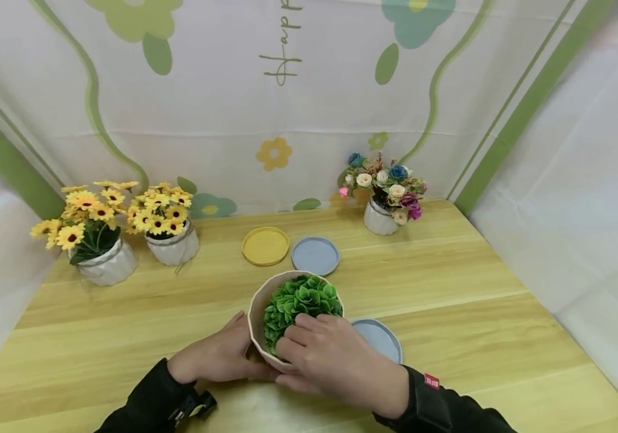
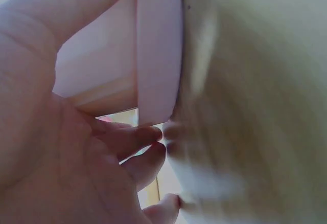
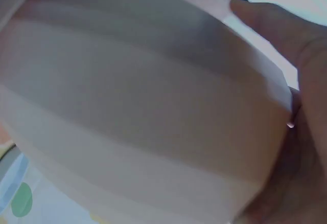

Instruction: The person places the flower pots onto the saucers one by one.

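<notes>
A pale, wide-mouthed flowerpot [image 1: 257, 313] with a bushy green artificial plant [image 1: 303, 294] inside is between both hands near the front of the table. My left hand [image 1: 222, 355] holds the pot from its left side; in the left wrist view the thumb lies along the pale wall and the fingers are near its base. Over the near right rim, my right hand [image 1: 330, 355] has its fingers bent inside against the leaves. Its thumb is outside, near the pot wall [image 3: 143, 106] in the right wrist view. The right fingertips are hidden among the leaves.
Behind the pot lie a yellow saucer [image 1: 265, 246] and a blue saucer [image 1: 315, 255]. Another blue saucer [image 1: 381, 340] is partly covered by the right hand. Two yellow-flower pots [image 1: 108, 264] [image 1: 176, 246] stand at left, a mixed-flower pot [image 1: 380, 218] at back right.
</notes>
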`<state>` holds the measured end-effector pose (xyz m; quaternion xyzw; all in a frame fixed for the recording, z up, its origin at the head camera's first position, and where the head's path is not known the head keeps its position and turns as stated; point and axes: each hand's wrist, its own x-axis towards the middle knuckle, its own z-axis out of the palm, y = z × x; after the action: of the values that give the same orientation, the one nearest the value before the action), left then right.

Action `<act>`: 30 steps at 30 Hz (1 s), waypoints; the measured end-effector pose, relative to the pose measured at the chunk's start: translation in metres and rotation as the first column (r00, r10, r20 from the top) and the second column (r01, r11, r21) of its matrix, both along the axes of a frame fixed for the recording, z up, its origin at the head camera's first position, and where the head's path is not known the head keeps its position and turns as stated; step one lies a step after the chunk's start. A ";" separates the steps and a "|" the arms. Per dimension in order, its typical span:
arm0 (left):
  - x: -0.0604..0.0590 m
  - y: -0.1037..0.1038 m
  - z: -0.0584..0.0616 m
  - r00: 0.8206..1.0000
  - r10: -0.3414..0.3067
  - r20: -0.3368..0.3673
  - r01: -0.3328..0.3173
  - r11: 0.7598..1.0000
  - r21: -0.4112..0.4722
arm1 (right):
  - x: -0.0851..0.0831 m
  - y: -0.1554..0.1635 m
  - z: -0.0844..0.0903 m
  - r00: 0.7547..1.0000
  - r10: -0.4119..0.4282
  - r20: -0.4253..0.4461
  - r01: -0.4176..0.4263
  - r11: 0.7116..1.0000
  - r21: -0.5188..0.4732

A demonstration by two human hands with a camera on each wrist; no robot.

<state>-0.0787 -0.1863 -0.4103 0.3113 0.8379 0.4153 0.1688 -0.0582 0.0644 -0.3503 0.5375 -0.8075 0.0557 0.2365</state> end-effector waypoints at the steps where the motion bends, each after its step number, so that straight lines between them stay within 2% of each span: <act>1: 0.000 0.000 0.001 1.000 0.001 0.000 -0.001 1.000 0.012 | -0.001 0.002 0.002 0.999 0.020 0.036 -0.019 1.000 -0.025; 4: 0.001 -0.001 0.006 1.000 0.004 -0.001 -0.004 0.998 0.060 | -0.003 0.010 0.006 0.984 0.073 0.162 -0.053 0.991 -0.121; 6: 0.002 -0.002 0.010 1.000 0.015 0.014 -0.017 0.995 0.094 | -0.005 0.017 0.008 0.968 0.078 0.240 -0.036 0.984 -0.176; 11: 0.012 -0.007 0.021 0.995 0.101 0.008 -0.101 0.988 0.116 | -0.007 0.038 0.007 0.927 0.004 0.376 0.084 0.973 -0.217; 14: 0.018 -0.005 0.026 0.989 0.148 -0.027 -0.144 0.983 0.119 | -0.010 0.049 0.005 0.898 -0.066 0.436 0.172 0.963 -0.209; 18: 0.024 0.005 0.030 0.979 0.197 -0.048 -0.190 0.974 0.120 | -0.016 0.060 0.001 0.830 -0.150 0.537 0.291 0.938 -0.190; 22: 0.030 0.013 0.031 0.968 0.249 -0.023 -0.246 0.963 0.111 | -0.019 0.062 -0.007 0.726 -0.157 0.670 0.335 0.931 -0.145; 25: 0.032 0.018 0.030 0.966 0.258 -0.003 -0.256 0.958 0.133 | -0.020 0.058 -0.013 0.649 -0.149 0.746 0.339 0.935 -0.108; 30: 0.033 0.028 0.029 0.967 0.253 0.002 -0.249 0.948 0.199 | -0.022 0.053 -0.020 0.591 -0.114 0.799 0.346 0.930 -0.123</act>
<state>-0.0457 -0.1587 -0.3815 0.2222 0.8272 0.5109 0.0732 -0.0803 0.1176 -0.3708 0.3128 -0.8771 0.3591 -0.0620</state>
